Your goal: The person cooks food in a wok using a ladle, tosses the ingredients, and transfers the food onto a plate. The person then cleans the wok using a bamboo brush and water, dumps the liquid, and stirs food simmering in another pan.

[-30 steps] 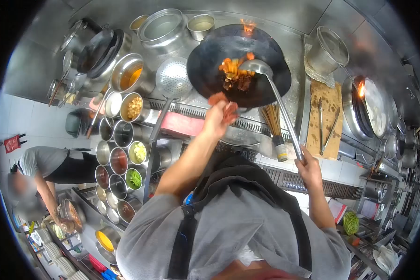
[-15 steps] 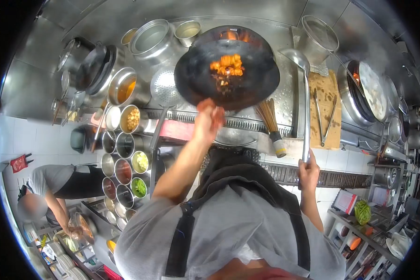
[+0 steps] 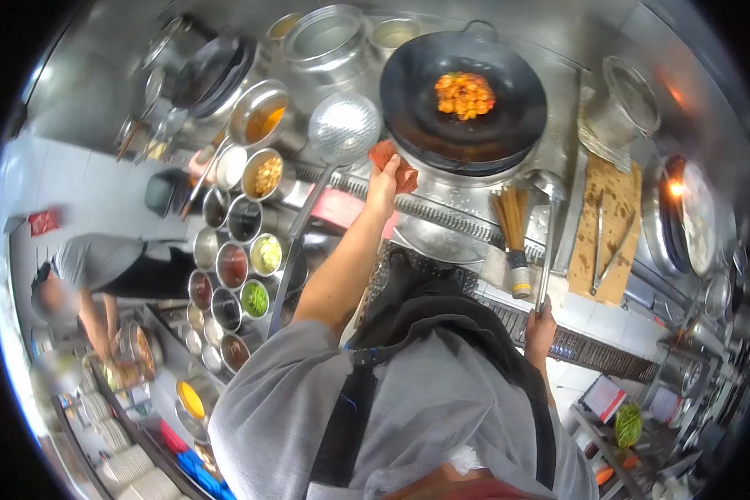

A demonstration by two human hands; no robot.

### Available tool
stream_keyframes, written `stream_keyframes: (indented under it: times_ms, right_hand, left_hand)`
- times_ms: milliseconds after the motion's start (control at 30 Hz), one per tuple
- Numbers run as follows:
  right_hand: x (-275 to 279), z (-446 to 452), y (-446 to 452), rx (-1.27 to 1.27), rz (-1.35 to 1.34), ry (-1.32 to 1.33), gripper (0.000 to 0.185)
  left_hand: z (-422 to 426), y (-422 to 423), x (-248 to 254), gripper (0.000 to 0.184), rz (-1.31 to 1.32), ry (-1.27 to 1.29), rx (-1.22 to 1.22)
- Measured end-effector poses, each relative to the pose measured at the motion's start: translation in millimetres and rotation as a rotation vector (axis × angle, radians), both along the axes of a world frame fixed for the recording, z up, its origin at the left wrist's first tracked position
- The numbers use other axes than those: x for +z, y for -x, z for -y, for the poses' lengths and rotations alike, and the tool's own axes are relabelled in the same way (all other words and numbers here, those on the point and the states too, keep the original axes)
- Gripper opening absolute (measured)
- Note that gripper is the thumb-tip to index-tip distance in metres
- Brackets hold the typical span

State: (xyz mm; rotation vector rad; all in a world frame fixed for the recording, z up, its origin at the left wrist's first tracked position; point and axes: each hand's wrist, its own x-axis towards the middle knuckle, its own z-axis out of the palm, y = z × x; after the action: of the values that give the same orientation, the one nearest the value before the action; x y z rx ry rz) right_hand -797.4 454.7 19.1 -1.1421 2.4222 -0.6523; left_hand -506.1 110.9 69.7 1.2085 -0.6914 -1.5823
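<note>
A folded reddish-brown cloth (image 3: 403, 172) is gripped in my left hand (image 3: 381, 188), right at the near-left edge of a black wok (image 3: 508, 121). Whether the fingers also hold the wok's rim through the cloth is hidden. Glossy orange-red food pieces (image 3: 465, 96) lie in a heap in the wok, which rests on the burner. My right hand (image 3: 541, 328) is closed around the long handle of a steel ladle (image 3: 547, 250). The ladle's bowl is to the right of the wok, near a bamboo wok brush (image 3: 511, 225).
A perforated skimmer (image 3: 345, 127) lies left of the wok. Steel containers of ingredients (image 3: 232, 265) stand at the left. Tongs (image 3: 598, 250) lie on a brown board (image 3: 615, 200) at the right. Another person (image 3: 117, 262) works at the far left.
The wok, earlier off its burner with flame visible behind, now sits on it, and its food is in one heap. The ladle's bowl has come nearer to me. The camera view has shifted.
</note>
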Motion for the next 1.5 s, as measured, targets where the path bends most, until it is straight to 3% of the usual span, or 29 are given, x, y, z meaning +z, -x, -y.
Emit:
stream_keyframes:
  times_ms: [100,167,200,233,333,400,433,500,567,633,700,733,767,833,867,933,1100,1133,1167,1267,1367,1433,1467,1500]
  right_hand:
    - [-26,-2,6,-0.001,-0.047,-0.02,0.053]
    - [-29,3,13,0.061,-0.211,-0.087,0.053]
    - [-33,5,19,0.02,-0.105,-0.073,0.05]
    - [-35,11,25,0.12,-0.228,0.115,0.047]
    - [-8,30,16,0.161,-0.199,0.276,0.037]
    - [4,34,1,0.203,0.254,0.079,0.028]
    - [16,39,-14,0.214,0.259,0.079,0.028]
    - [35,50,-44,0.514,0.283,-0.009,0.022]
    - [22,70,-61,0.572,0.315,-0.14,0.024]
    - [-22,76,-71,0.63,0.348,-0.271,0.027]
    - [-96,70,-71,0.766,0.218,-0.1,0.034]
    - [-83,80,-79,0.753,0.062,-0.382,0.036]
    - [-102,82,-78,0.754,0.073,-0.372,0.036]
    - [-186,60,-70,0.771,-0.022,-0.609,0.034]
    - [-263,30,-65,0.752,-0.311,-0.372,0.025]
    - [-313,26,-63,0.7,-0.301,-0.324,0.026]
    - [-369,-3,-62,0.47,-0.387,-0.15,0.033]
    - [-347,9,-68,0.431,-0.453,0.062,0.038]
    - [-341,16,-67,0.427,-0.467,0.071,0.039]
    - [-345,15,-62,0.516,-0.399,-0.063,0.041]
    - [-328,5,-49,0.628,-0.289,-0.137,0.043]
    - [-300,-3,-44,0.663,-0.182,-0.156,0.044]
    - [-256,1,-46,0.548,-0.011,-0.242,0.043]
    - [-169,14,-51,0.428,0.157,-0.319,0.043]
  left_hand:
    - [-4,-42,19,0.033,-0.036,0.199,-0.053]
    - [-17,-45,67,0.037,0.022,0.252,0.074]
    - [-24,-47,87,0.037,0.0,0.285,0.085]
    - [-26,-52,97,0.038,-0.022,0.32,0.094]
    - [-30,-65,107,0.047,0.027,0.382,0.103]
    - [-33,-70,112,0.051,0.069,0.412,0.133]
    - [-33,-74,112,0.051,0.076,0.414,0.142]
    - [-34,-84,109,0.051,0.084,0.433,0.123]
    - [-35,-91,108,0.051,0.055,0.402,0.138]
    - [-32,-101,101,0.05,0.031,0.371,0.15]
    - [-27,-112,89,0.044,-0.196,0.302,0.072]
    - [-31,-98,117,0.043,-0.229,0.218,0.097]
    - [-28,-101,118,0.043,-0.215,0.224,0.093]
    - [-20,-115,117,0.05,-0.596,-0.132,0.014]
    - [-18,-118,110,0.056,-0.614,-0.085,-0.071]
    - [-16,-115,111,0.056,-0.619,-0.096,-0.088]
    - [-9,-102,104,0.061,-0.584,-0.143,-0.088]
    - [-4,-104,100,0.058,-0.579,-0.162,-0.192]
    - [-3,-99,100,0.058,-0.589,-0.165,-0.216]
    - [-8,-76,89,0.045,-0.176,-0.152,-0.222]
    - [-5,-79,45,0.022,-0.094,-0.24,-0.26]
    - [0,-75,17,0.022,-0.034,-0.267,-0.337]
    - [2,-68,13,0.023,0.039,-0.294,-0.398]
    - [4,-53,17,0.023,0.016,-0.284,-0.415]
